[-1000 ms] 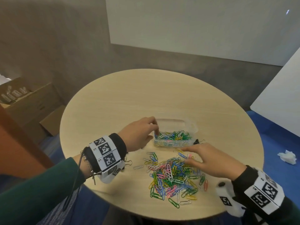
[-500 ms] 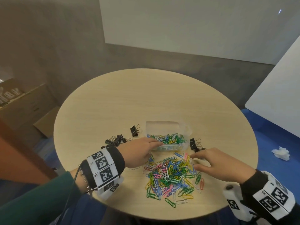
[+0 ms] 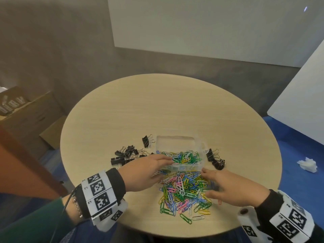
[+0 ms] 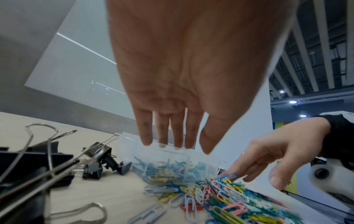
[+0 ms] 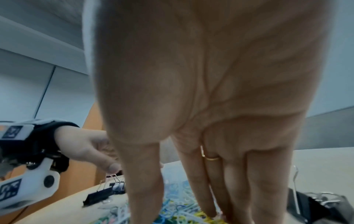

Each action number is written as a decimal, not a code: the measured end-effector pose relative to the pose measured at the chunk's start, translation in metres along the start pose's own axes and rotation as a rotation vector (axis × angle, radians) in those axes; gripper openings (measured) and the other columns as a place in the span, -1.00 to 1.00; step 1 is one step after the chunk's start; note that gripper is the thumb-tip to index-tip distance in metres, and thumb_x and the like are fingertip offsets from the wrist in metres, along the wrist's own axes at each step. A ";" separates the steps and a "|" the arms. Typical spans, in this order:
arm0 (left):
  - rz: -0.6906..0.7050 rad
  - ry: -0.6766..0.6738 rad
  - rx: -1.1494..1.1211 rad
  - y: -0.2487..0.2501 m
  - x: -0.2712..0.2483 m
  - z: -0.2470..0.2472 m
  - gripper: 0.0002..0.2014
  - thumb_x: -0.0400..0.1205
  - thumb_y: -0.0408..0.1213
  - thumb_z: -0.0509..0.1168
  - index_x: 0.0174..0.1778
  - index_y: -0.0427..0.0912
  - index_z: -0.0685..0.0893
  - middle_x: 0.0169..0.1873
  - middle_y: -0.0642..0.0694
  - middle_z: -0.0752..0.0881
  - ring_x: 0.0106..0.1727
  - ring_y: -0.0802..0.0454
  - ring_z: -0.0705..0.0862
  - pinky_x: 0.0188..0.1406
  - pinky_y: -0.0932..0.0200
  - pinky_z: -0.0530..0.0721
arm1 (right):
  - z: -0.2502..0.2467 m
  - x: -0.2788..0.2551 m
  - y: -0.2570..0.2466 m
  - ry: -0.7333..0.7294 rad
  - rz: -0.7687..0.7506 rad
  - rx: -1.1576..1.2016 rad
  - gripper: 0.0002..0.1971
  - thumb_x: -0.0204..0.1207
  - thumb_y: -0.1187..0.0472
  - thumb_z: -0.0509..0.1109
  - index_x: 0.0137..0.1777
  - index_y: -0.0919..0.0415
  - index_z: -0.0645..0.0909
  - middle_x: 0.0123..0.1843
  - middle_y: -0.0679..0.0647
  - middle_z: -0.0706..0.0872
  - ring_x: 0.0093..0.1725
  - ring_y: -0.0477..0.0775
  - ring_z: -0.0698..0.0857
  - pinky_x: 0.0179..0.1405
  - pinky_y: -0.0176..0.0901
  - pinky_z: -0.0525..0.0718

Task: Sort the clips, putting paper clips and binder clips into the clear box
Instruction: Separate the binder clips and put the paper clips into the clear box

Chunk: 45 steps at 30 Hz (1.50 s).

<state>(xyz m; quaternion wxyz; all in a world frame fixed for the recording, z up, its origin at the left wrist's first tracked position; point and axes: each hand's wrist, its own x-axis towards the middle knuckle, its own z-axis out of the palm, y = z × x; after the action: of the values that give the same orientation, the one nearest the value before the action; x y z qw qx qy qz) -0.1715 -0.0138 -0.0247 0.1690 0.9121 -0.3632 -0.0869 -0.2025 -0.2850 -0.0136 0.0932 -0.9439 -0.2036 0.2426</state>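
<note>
The clear box (image 3: pixel 178 140) stands mid-table with coloured paper clips in its near compartment. In front of it lies a loose pile of paper clips (image 3: pixel 184 190). My left hand (image 3: pixel 157 166) reaches to the box's near left corner with straight fingers and holds nothing; in the left wrist view its fingertips (image 4: pixel 178 144) hover over the box (image 4: pixel 168 160). My right hand (image 3: pixel 219 181) lies spread over the pile's right side, with its fingertips (image 4: pixel 229 174) touching clips. Black binder clips (image 3: pixel 126 155) lie left of the box, and others (image 3: pixel 214 158) lie to its right.
The round wooden table (image 3: pixel 175 106) is bare beyond the box. A single binder clip (image 3: pixel 146 141) sits at the box's far left corner. Cardboard boxes (image 3: pixel 29 116) stand on the floor to the left. A crumpled tissue (image 3: pixel 307 164) lies on the blue floor.
My left hand has come down from above the box's left end to its near corner, fingers now straight. My right hand drew back onto the pile's right side.
</note>
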 end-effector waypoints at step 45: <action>-0.175 -0.078 0.093 0.047 0.002 0.044 -0.08 0.44 0.09 0.46 0.63 0.19 0.06 0.40 -0.11 0.33 0.41 -0.08 0.32 0.33 -0.02 0.55 | 0.025 0.016 -0.032 0.282 0.165 0.049 -0.56 0.42 -0.01 0.50 0.30 -0.07 0.52 0.17 -0.03 0.61 0.08 -0.03 0.60 -0.07 -0.27 0.49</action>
<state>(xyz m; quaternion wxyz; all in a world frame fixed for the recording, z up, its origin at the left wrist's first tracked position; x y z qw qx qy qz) -0.2117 -0.0577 -0.0480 0.1040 0.9431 -0.2922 -0.1197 -0.2131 -0.2474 -0.0331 0.1234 -0.9796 -0.1044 0.1196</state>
